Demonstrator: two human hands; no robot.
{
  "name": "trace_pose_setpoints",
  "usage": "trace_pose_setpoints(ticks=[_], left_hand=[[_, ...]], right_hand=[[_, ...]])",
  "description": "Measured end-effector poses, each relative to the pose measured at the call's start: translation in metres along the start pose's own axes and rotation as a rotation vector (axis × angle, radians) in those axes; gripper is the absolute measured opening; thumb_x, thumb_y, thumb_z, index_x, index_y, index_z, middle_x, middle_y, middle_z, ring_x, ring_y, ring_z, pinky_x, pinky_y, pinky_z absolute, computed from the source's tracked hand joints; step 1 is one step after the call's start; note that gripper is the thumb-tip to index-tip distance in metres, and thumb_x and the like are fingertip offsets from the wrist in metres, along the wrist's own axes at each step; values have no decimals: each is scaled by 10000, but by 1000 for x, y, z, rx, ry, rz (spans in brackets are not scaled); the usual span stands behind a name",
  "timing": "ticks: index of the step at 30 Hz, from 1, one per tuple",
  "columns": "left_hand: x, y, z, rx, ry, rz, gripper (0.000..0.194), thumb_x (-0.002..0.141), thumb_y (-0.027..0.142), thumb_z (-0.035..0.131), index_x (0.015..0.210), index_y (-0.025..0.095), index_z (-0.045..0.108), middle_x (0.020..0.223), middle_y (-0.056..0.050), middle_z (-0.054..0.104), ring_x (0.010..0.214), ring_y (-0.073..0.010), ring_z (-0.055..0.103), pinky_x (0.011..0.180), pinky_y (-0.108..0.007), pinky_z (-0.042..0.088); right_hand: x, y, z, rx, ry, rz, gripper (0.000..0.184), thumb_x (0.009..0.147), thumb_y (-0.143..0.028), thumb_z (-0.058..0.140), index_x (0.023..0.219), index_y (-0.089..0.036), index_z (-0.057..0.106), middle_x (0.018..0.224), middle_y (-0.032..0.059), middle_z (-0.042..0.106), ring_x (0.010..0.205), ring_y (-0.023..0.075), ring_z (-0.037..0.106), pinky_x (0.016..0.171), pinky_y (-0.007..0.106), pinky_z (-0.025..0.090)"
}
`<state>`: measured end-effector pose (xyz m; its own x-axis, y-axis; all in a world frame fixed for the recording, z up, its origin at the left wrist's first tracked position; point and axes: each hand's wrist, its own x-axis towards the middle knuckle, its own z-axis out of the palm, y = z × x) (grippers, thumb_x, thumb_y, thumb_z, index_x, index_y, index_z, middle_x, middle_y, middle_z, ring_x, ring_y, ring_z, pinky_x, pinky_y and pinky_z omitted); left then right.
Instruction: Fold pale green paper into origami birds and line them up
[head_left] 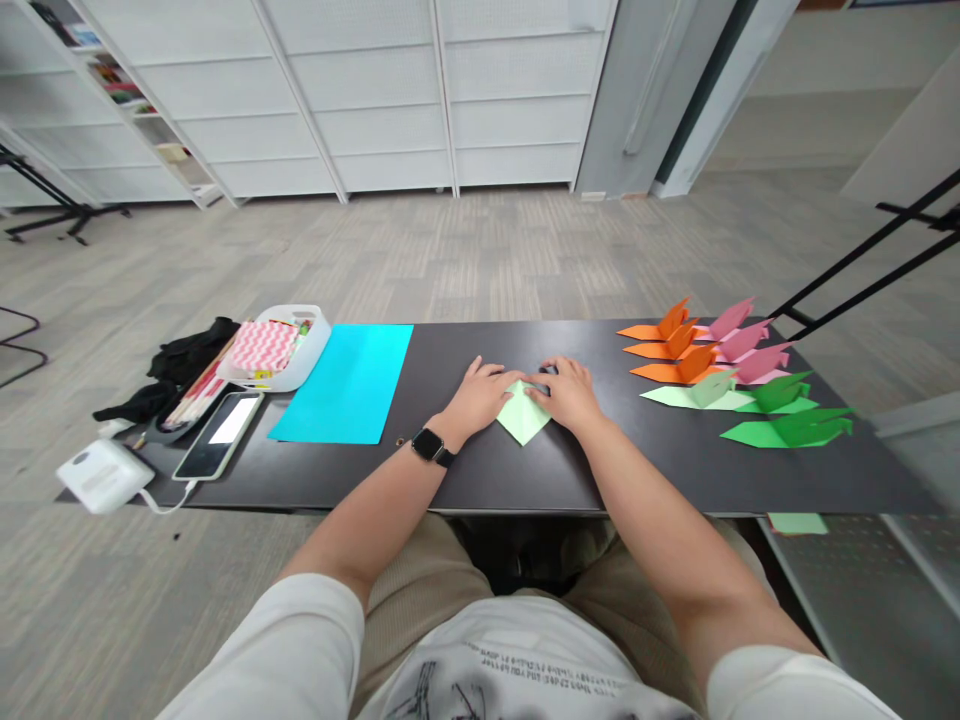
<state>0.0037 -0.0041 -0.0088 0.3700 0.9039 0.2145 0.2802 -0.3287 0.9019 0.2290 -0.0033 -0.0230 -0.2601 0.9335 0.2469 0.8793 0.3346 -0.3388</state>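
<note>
A folded light green origami paper (523, 415) lies on the dark table with one corner pointing toward me. My left hand (481, 392) holds down its upper left side, thumb on the paper and fingers along the far edge. From the other side, my right hand (568, 390) grips the upper right edge with bent fingers. The fingertips of both hands nearly meet at the top, hiding the paper's far corner. Creases run down the visible part.
To the right stand folded paper cranes: orange (675, 350), pink (752, 350) and green (799, 428). On the left lie a blue sheet (349, 385), a white basket (307, 355), a phone (221, 437) with a cable, a white power bank (105, 475) and black cloth (191, 355).
</note>
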Motion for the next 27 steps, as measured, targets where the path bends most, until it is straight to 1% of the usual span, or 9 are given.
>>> trace_pose_setpoints(ticks=[5,8,11,14,16,19,23,25,27], left_hand=[[-13,8,-18,-60,-36,-20,351,768,108,791,1066,292,776,1089,-73,789,1361,-290,566,1341,-536,16],[-29,12,-36,-51,-92,-28,366,764,75,788,1057,294,780,1079,-70,792,1350,-276,585,1345,-518,59],[-48,16,-56,-78,-103,-112,368,752,86,812,1053,296,783,1038,-68,792,1333,-272,604,1344,-493,108],[-62,23,-72,-8,-92,-105,346,775,138,819,1078,304,793,977,-71,787,1283,-282,634,1331,-476,158],[-64,29,-76,72,-68,-70,360,785,197,832,1126,305,795,1015,-88,781,1254,-311,637,1319,-491,189],[-52,36,-68,154,-6,-22,404,825,278,819,1227,291,774,1153,-113,759,1255,-339,619,1297,-501,235],[-21,36,-32,210,21,73,392,915,313,730,1304,264,714,1329,-124,693,1339,-338,558,1276,-488,275],[-8,31,-12,162,-6,93,390,886,309,763,1270,260,711,1357,-124,672,1360,-336,544,1276,-477,284],[0,24,2,104,-21,75,445,813,298,835,1236,257,705,1349,-125,665,1363,-344,541,1278,-482,288]], right_hand=[[-2,-1,1,1,4,7,280,953,-444,717,1220,-428,800,1338,84,609,1295,344,486,1204,691,246],[-2,-2,1,13,0,9,279,954,-440,714,1219,-425,800,1333,87,605,1297,348,485,1205,735,226],[-2,-2,1,16,-13,15,278,955,-430,712,1219,-422,800,1336,88,600,1309,353,478,1205,763,210],[-2,-2,2,17,-7,11,272,950,-421,718,1209,-417,805,1325,91,599,1306,357,479,1199,784,206],[-2,-2,4,23,12,2,266,945,-425,726,1197,-415,809,1313,93,600,1296,356,483,1193,796,206],[-2,-1,5,35,25,1,260,946,-434,728,1192,-417,810,1310,93,601,1296,355,485,1191,808,192],[-2,-1,3,33,-3,10,284,949,-440,728,1224,-417,798,1336,94,598,1320,357,479,1202,798,177],[-2,-2,2,23,-17,6,287,962,-442,714,1237,-421,791,1350,96,594,1337,358,474,1207,796,169],[-2,-2,0,13,-22,10,281,966,-437,711,1235,-424,790,1361,95,591,1346,355,473,1212,793,159]])
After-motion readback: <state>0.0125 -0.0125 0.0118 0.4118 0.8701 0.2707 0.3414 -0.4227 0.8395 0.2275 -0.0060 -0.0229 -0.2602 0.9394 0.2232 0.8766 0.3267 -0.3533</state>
